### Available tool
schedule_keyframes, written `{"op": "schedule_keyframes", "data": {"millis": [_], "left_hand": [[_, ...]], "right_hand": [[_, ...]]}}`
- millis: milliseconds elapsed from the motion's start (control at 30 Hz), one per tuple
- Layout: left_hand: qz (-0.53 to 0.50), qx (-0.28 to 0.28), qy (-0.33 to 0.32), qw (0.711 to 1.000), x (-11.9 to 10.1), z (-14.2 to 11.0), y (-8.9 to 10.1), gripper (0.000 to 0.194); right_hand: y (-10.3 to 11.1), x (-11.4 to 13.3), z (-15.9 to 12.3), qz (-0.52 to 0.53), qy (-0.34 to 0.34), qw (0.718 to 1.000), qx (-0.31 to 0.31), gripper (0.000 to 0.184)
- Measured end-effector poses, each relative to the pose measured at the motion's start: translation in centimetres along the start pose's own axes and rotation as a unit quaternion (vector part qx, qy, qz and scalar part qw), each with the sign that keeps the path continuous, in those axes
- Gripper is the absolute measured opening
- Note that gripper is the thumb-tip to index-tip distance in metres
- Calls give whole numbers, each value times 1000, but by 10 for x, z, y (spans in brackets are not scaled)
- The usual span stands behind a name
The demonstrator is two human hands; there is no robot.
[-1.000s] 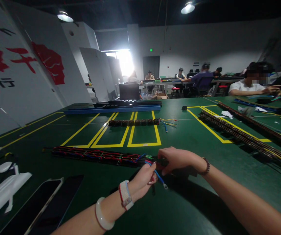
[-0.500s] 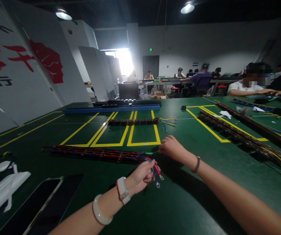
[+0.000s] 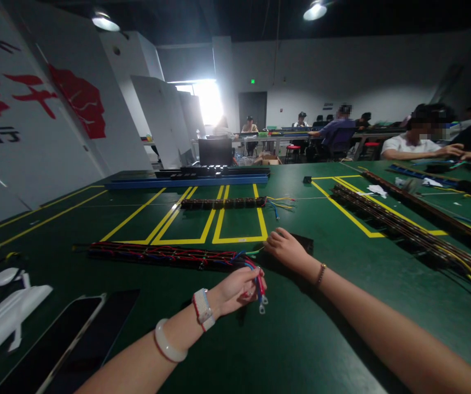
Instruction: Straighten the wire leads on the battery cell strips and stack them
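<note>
A long wire harness (image 3: 165,256) of black, red and blue wires lies across the green table in front of me. My left hand (image 3: 237,290) is closed round the red and blue cables (image 3: 260,284) at its right end. Their metal ring terminals (image 3: 262,308) stick out below the fingers. My right hand (image 3: 286,247) is just beyond, its fingertips pinched at the end of a thin green wire (image 3: 254,253) that leaves the same end of the harness. The very tip of that wire is hidden by the fingers. Behind the right hand shows a dark flat patch, unclear in kind.
A shorter harness (image 3: 222,203) with loose coloured ends lies on yellow tape lines ahead. Blue and black rails (image 3: 190,181) are at the far edge. Long bundles (image 3: 399,221) run along the right. Phone-like dark panels (image 3: 96,334) lie near left. A person (image 3: 419,142) works at right.
My right hand has moved slightly left and nearer the harness, drawing close to my left hand. The ring terminals have swung closer together, and the harness has shifted a little right.
</note>
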State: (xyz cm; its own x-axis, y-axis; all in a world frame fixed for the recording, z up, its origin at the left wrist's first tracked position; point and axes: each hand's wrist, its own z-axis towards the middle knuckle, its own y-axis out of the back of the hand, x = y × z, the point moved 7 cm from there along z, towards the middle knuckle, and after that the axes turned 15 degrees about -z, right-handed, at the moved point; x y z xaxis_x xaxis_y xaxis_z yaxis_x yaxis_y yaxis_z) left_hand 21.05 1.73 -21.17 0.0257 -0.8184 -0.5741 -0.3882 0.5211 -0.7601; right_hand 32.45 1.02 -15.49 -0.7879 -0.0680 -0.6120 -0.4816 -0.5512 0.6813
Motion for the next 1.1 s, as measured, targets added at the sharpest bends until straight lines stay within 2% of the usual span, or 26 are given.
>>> {"op": "schedule_keyframes", "data": {"millis": [100,167,333,400,500,567,633,700,767,900,1100], "left_hand": [[8,1,1,1000,1,0,-1,15],[13,-3,-4,1000,0,0,-3,16],[-14,-22,11,1000,2,-1,-3,22],[-40,-27,12,999,4,-1,-2,23],[-30,-43,-29,998,2,-2,-1,17],[4,-62,-46,997,1,-4,-2,12],[32,-85,-46,995,2,-7,-3,10],[44,-98,-39,993,2,-9,-3,11],[45,-98,-42,993,2,-9,-2,11],[29,-110,-49,992,3,-7,4,8],[-19,-130,-81,988,1,-15,2,12]], "right_hand": [[14,7,-12,27,-25,999,-27,31],[25,12,-21,84,-34,995,-42,31],[52,21,-42,259,25,963,-73,32],[54,17,-43,293,-1,954,-63,35],[49,15,-38,315,-41,947,-38,31],[44,15,-29,326,-70,943,-16,33],[38,10,-16,322,-129,938,22,40],[35,3,0,298,-200,930,81,46],[37,-1,20,267,-235,924,137,48],[52,10,67,160,-214,944,194,44],[62,61,112,89,-116,965,220,17]]}}
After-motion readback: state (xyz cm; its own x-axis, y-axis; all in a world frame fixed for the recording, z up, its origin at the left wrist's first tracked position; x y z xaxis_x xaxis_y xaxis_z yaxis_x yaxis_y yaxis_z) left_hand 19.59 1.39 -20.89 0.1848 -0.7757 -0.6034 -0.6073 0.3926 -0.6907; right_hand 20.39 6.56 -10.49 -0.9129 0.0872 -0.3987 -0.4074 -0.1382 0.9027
